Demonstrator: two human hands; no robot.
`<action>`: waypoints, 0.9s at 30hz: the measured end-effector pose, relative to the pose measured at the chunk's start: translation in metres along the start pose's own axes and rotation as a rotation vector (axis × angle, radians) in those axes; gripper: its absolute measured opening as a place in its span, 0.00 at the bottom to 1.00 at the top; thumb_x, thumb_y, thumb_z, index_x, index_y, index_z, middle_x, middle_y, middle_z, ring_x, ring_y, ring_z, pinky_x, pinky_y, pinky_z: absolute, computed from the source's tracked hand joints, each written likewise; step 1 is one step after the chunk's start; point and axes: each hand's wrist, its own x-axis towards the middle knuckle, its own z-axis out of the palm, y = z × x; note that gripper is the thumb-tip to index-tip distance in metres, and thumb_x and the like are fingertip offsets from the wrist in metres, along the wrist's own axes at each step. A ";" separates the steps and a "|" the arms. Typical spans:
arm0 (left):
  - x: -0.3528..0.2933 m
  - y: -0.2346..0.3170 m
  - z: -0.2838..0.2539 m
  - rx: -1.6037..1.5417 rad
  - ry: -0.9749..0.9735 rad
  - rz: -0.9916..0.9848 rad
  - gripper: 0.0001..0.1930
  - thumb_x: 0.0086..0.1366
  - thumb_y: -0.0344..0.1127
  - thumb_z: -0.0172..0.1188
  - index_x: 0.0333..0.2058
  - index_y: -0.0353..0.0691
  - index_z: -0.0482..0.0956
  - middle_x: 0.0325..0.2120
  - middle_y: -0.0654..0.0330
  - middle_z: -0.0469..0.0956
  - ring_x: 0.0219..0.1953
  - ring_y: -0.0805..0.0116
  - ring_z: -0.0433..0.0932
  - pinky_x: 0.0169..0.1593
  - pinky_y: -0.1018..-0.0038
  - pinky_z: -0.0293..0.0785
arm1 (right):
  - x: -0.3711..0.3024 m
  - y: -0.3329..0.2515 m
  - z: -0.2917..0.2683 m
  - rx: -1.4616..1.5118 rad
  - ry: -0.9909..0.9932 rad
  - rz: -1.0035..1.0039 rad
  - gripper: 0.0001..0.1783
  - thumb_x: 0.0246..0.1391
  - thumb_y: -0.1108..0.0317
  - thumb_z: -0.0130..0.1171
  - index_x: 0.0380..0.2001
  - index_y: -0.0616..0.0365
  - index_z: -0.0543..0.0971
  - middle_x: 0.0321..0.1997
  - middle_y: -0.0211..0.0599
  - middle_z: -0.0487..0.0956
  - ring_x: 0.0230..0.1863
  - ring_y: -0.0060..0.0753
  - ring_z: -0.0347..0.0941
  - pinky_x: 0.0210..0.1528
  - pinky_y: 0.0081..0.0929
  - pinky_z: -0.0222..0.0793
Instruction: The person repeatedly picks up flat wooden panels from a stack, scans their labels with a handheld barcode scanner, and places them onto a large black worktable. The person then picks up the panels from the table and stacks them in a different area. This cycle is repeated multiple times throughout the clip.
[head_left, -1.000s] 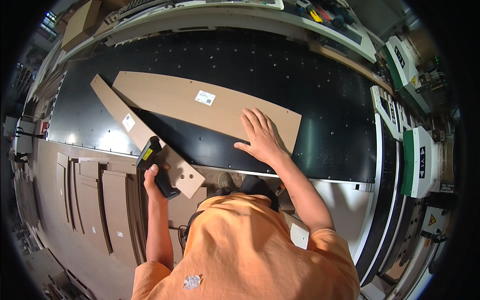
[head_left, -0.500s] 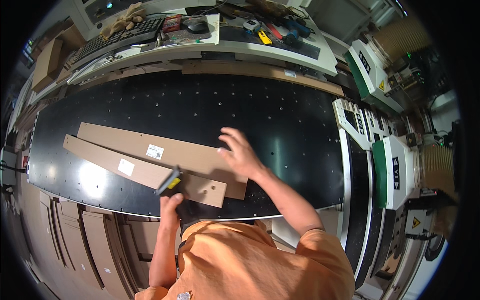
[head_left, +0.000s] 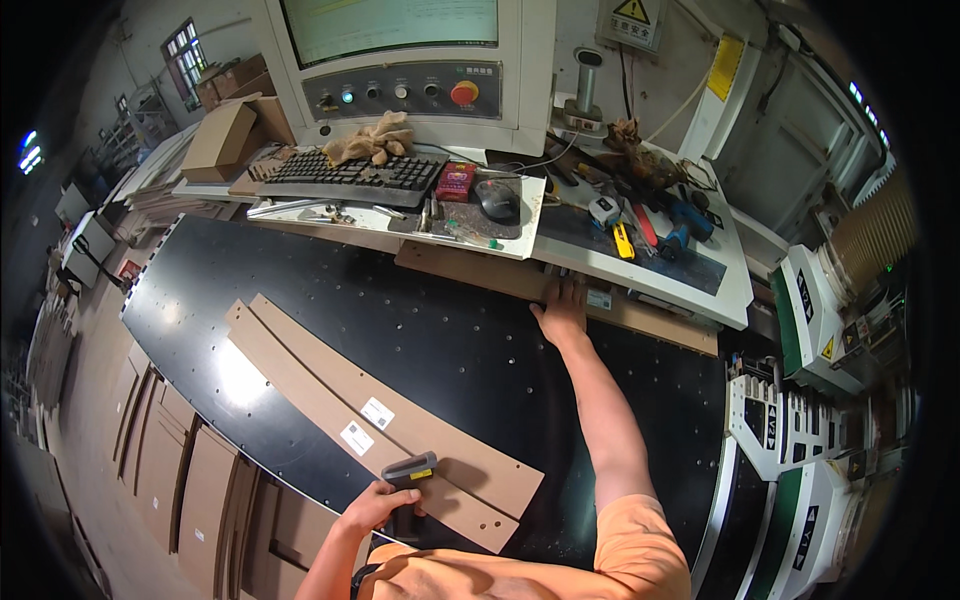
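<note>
My left hand (head_left: 374,506) is closed round the handle of a dark handheld barcode scanner (head_left: 409,467) with a yellow label. The scanner's head hangs over two long brown boards lying side by side: a front board (head_left: 304,392) with a white label and two holes near its right end, and a rear board (head_left: 450,450), also labelled. My right arm stretches far forward. Its hand (head_left: 562,314) rests on a long brown board (head_left: 470,270) beside the desk, thumb apart from the fingers. The fingertips lie near that board's white label (head_left: 599,299) and are partly shaded.
All this lies on a black table (head_left: 420,350) dotted with holes. Beyond stands a desk with a keyboard (head_left: 350,180), mouse (head_left: 497,199), gloves (head_left: 372,138) and tape measure (head_left: 604,211), below a control panel (head_left: 400,92). Machine parts (head_left: 800,310) border the right; boards (head_left: 165,450) lean at lower left.
My right hand has moved forward from above the two boards to the far board. The scanner has tilted over the front board. The view has swung up and turned, showing the monitor.
</note>
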 end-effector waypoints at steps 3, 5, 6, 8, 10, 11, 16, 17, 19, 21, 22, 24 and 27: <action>0.003 -0.008 -0.001 -0.026 -0.008 0.016 0.18 0.63 0.49 0.65 0.37 0.37 0.85 0.25 0.63 0.84 0.13 0.82 0.60 0.17 0.81 0.49 | -0.007 0.010 -0.005 0.063 0.051 -0.033 0.41 0.56 0.45 0.62 0.65 0.58 0.65 0.68 0.54 0.62 0.71 0.62 0.54 0.72 0.56 0.49; 0.004 -0.012 -0.002 0.011 0.012 0.021 0.19 0.63 0.50 0.66 0.37 0.37 0.86 0.21 0.65 0.80 0.12 0.82 0.60 0.17 0.80 0.50 | -0.024 0.019 -0.020 0.041 0.040 -0.182 0.37 0.55 0.47 0.63 0.63 0.54 0.67 0.65 0.53 0.64 0.68 0.62 0.57 0.69 0.54 0.54; 0.004 -0.013 -0.003 0.047 0.026 0.019 0.19 0.62 0.51 0.66 0.36 0.38 0.86 0.18 0.67 0.76 0.12 0.81 0.60 0.17 0.80 0.50 | -0.036 0.021 -0.028 0.029 0.072 -0.261 0.36 0.55 0.48 0.64 0.63 0.52 0.69 0.63 0.52 0.65 0.66 0.62 0.59 0.68 0.54 0.57; 0.003 -0.013 -0.004 0.076 0.056 0.005 0.21 0.62 0.53 0.67 0.36 0.38 0.87 0.13 0.72 0.65 0.12 0.81 0.58 0.17 0.79 0.50 | -0.070 0.029 -0.046 0.210 -0.042 -0.360 0.33 0.55 0.54 0.64 0.62 0.51 0.71 0.62 0.52 0.66 0.63 0.58 0.62 0.65 0.51 0.61; 0.003 -0.013 -0.007 0.076 0.031 0.054 0.21 0.61 0.53 0.67 0.37 0.38 0.87 0.13 0.72 0.66 0.12 0.81 0.58 0.17 0.80 0.51 | -0.113 0.033 -0.060 0.175 0.000 -0.423 0.32 0.57 0.53 0.63 0.63 0.49 0.72 0.60 0.50 0.68 0.60 0.56 0.63 0.62 0.47 0.64; 0.003 -0.014 -0.007 0.097 0.036 0.028 0.21 0.61 0.53 0.67 0.38 0.39 0.87 0.13 0.72 0.66 0.12 0.81 0.58 0.18 0.80 0.51 | -0.130 0.034 -0.067 0.121 -0.031 -0.424 0.32 0.57 0.52 0.64 0.63 0.48 0.72 0.58 0.48 0.69 0.58 0.54 0.64 0.60 0.46 0.65; 0.005 -0.020 -0.011 0.141 -0.001 0.206 0.25 0.58 0.60 0.67 0.32 0.40 0.85 0.16 0.69 0.72 0.14 0.78 0.62 0.17 0.78 0.55 | -0.177 -0.015 -0.088 0.183 -0.089 -0.485 0.30 0.56 0.55 0.66 0.61 0.48 0.76 0.54 0.51 0.70 0.54 0.54 0.67 0.56 0.45 0.67; 0.006 -0.022 -0.013 0.139 -0.014 0.192 0.24 0.59 0.59 0.67 0.32 0.40 0.85 0.16 0.69 0.72 0.13 0.79 0.62 0.16 0.78 0.55 | -0.183 -0.035 -0.091 0.191 -0.074 -0.499 0.30 0.56 0.55 0.67 0.61 0.48 0.76 0.54 0.52 0.70 0.53 0.54 0.67 0.55 0.45 0.67; 0.005 -0.027 -0.014 0.122 -0.068 0.259 0.27 0.58 0.61 0.67 0.29 0.38 0.84 0.14 0.69 0.68 0.13 0.78 0.63 0.16 0.76 0.55 | -0.194 -0.077 -0.095 0.221 -0.039 -0.521 0.29 0.56 0.56 0.67 0.60 0.49 0.77 0.54 0.52 0.70 0.53 0.53 0.67 0.55 0.45 0.67; 0.000 -0.035 -0.013 0.138 -0.060 0.261 0.27 0.57 0.61 0.67 0.28 0.37 0.84 0.16 0.68 0.70 0.15 0.77 0.65 0.17 0.75 0.56 | -0.202 -0.124 -0.093 0.276 -0.065 -0.495 0.29 0.56 0.57 0.67 0.60 0.49 0.77 0.53 0.51 0.70 0.53 0.52 0.67 0.56 0.44 0.66; -0.006 -0.042 -0.013 0.150 -0.032 0.234 0.26 0.57 0.60 0.67 0.28 0.38 0.84 0.17 0.68 0.70 0.18 0.77 0.66 0.20 0.74 0.59 | -0.206 -0.148 -0.089 0.227 -0.053 -0.487 0.29 0.55 0.58 0.68 0.60 0.49 0.77 0.52 0.49 0.71 0.52 0.51 0.67 0.56 0.43 0.66; -0.021 -0.053 -0.014 0.180 0.003 0.314 0.25 0.56 0.56 0.68 0.28 0.33 0.82 0.18 0.65 0.71 0.22 0.73 0.69 0.26 0.70 0.65 | -0.208 -0.192 -0.076 0.286 -0.088 -0.518 0.28 0.57 0.57 0.66 0.60 0.51 0.77 0.50 0.47 0.72 0.51 0.50 0.67 0.57 0.43 0.66; -0.050 -0.072 -0.025 0.014 -0.091 0.385 0.24 0.57 0.52 0.69 0.28 0.30 0.80 0.19 0.61 0.74 0.23 0.71 0.72 0.27 0.70 0.69 | -0.205 -0.237 -0.056 0.320 -0.141 -0.527 0.28 0.61 0.56 0.62 0.61 0.56 0.75 0.53 0.48 0.72 0.54 0.51 0.67 0.60 0.43 0.64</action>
